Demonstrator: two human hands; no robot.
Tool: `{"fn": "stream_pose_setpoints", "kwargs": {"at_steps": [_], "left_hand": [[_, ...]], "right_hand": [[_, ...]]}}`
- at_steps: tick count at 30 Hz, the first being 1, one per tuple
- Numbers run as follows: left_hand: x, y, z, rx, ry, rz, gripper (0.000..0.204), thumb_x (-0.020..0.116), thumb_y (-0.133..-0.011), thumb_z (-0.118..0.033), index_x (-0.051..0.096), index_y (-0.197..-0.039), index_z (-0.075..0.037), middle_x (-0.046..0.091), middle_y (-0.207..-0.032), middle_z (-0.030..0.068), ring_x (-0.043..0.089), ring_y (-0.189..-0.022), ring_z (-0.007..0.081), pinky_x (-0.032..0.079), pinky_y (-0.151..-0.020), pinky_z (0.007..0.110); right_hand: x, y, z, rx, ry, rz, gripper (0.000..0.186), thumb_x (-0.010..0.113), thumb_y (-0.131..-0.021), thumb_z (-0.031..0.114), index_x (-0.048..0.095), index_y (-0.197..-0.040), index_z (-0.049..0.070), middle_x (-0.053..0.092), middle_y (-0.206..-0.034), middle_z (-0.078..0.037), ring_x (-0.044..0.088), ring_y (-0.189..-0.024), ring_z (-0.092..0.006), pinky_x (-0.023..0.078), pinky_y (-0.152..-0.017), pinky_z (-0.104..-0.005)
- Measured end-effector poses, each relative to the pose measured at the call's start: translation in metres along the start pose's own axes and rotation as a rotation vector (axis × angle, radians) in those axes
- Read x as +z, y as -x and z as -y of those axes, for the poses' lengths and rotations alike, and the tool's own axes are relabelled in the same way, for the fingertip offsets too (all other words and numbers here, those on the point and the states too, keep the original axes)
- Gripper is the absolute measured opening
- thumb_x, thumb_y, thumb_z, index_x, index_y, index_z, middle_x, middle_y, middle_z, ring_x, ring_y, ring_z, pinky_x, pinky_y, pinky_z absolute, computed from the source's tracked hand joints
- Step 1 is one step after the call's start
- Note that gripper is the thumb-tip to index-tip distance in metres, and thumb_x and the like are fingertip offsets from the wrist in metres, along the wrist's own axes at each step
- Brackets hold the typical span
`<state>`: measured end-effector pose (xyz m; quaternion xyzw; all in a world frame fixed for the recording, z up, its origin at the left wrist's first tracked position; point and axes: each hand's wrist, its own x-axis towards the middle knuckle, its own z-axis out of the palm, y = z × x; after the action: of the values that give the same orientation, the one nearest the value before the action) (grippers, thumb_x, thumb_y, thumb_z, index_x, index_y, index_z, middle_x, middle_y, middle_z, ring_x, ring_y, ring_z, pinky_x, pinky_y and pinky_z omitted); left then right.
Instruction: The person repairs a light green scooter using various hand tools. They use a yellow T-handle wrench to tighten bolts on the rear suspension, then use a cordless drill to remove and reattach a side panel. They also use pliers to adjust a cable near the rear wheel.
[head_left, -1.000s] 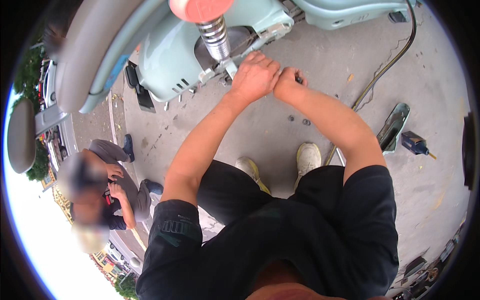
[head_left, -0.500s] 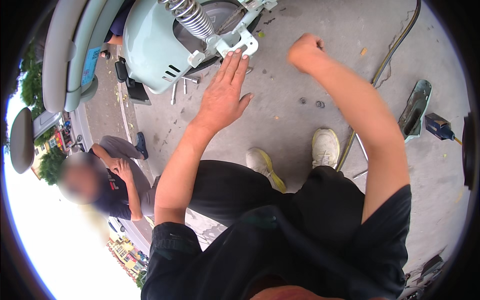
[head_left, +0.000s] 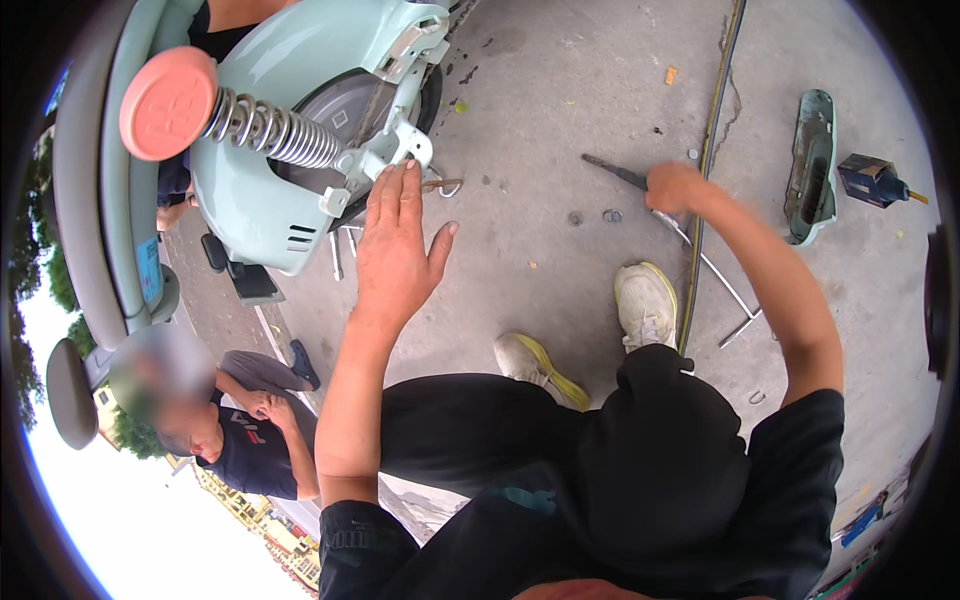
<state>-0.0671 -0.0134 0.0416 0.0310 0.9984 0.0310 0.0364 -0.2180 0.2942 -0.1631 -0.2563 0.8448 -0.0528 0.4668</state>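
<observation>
My left hand (head_left: pixel 392 262) is open, with fingers stretched together and thumb apart. Its fingertips lie on or just beside the pale green metal bracket (head_left: pixel 410 142) of an overturned-looking scooter part. A coil-spring shock absorber (head_left: pixel 275 132) with a pink round cap runs to that bracket, next to a pale green fender (head_left: pixel 245 215). On the right, my right hand (head_left: pixel 674 188) is closed round a long slim tool (head_left: pixel 612 170), dark at one end and silvery at the other. The fist hides its middle, and its exact kind is unclear.
Rings (head_left: pixel 612 216) lie on the concrete before my shoes. A dark hose (head_left: pixel 709 130) crosses the right side, near a T-handle wrench (head_left: pixel 740 316), an elongated green cover (head_left: pixel 812 170) and a dark box with a brush (head_left: pixel 870 180). Another person (head_left: pixel 262 430) sits at the left.
My right hand has moved lower in view and now has the long tool in it. My head view has shifted, bringing the shock absorber's pink cap into view. The left hand stays by the bracket.
</observation>
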Motion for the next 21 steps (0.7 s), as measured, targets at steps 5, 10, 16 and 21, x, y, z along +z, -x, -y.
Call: {"fn": "stream_pose_setpoints", "kwargs": {"at_steps": [5, 10, 16, 21], "left_hand": [[0.006, -0.010, -0.026, 0.090, -0.092, -0.055, 0.058, 0.070, -0.088, -0.018, 0.047, -0.136, 0.003, 0.049, -0.140, 0.0212, 0.048, -0.127, 0.0412, 0.039, -0.108, 0.047], [0.066, -0.077, -0.055, -0.341, 0.959, -0.028, 0.045, 0.065, -0.095, -0.021, 0.051, -0.133, -0.001, 0.055, -0.134, 0.0167, 0.052, -0.127, 0.0340, 0.040, -0.108, 0.046], [0.124, -0.197, -0.025, -0.651, 2.340, -0.669, 0.036, 0.065, -0.096, -0.022, 0.055, -0.127, -0.008, 0.053, -0.138, 0.0054, 0.039, -0.139, 0.0266, 0.031, -0.116, 0.049], [0.136, -0.212, -0.008, -0.416, 2.440, -0.733, 0.025, 0.065, -0.095, -0.017, 0.058, -0.118, -0.009, 0.053, -0.133, 0.0057, 0.042, -0.137, 0.0264, 0.032, -0.116, 0.047]], "right_hand": [[0.028, 0.021, 0.027, 0.146, -1.223, 0.107, 0.028, 0.062, -0.085, 0.017, 0.065, -0.106, -0.002, 0.068, -0.084, -0.010, 0.068, -0.077, -0.0244, 0.052, -0.066, -0.0412], [-0.013, 0.036, 0.056, -0.122, -1.472, 0.066, 0.042, 0.060, -0.085, 0.012, 0.054, -0.125, 0.000, 0.066, -0.109, -0.010, 0.063, -0.099, -0.0207, 0.052, -0.086, -0.0393], [-0.034, 0.015, 0.062, -0.339, -1.515, -0.058, 0.040, 0.060, -0.081, 0.010, 0.058, -0.120, 0.000, 0.062, -0.111, -0.008, 0.058, -0.104, -0.0189, 0.049, -0.093, -0.0353], [-0.039, -0.006, 0.059, -0.391, -1.376, -0.057, 0.054, 0.057, -0.080, 0.004, 0.051, -0.133, -0.005, 0.061, -0.125, -0.014, 0.058, -0.114, -0.0229, 0.048, -0.100, -0.0381]]}}
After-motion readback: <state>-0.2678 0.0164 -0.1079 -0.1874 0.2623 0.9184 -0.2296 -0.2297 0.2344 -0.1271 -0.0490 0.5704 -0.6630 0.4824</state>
